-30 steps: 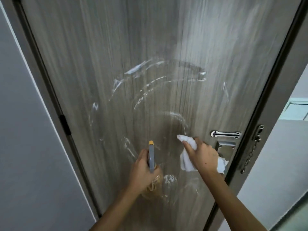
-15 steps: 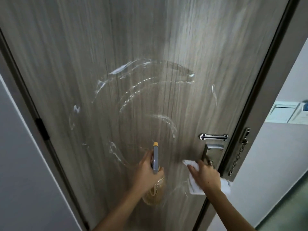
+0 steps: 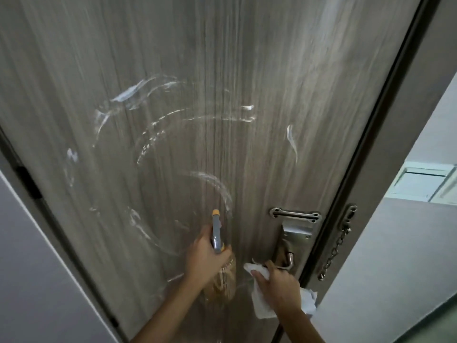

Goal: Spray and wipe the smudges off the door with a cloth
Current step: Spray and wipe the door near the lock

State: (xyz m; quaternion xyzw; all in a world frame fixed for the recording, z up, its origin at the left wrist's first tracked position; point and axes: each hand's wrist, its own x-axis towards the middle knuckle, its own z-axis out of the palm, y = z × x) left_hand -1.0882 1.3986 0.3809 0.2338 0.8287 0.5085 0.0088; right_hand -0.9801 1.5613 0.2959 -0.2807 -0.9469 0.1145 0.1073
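One grey wood-grain door (image 3: 222, 82) fills the view, marked with several curved white smudges (image 3: 210, 179) across its middle. At its right edge sit one steel lever handle (image 3: 288, 262), one steel slide bar (image 3: 295, 215) above it, and one hanging door chain (image 3: 333, 253) on the frame. The left hand (image 3: 204, 259) grips one amber spray bottle with a grey and orange nozzle (image 3: 216, 233), pointed at the door. The right hand (image 3: 279, 285) presses one crumpled white cloth (image 3: 262, 305) against the door just below the handle, fingers curled on it.

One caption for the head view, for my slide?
Left hand holds spray bottle; right hand wipes smudged door with cloth.
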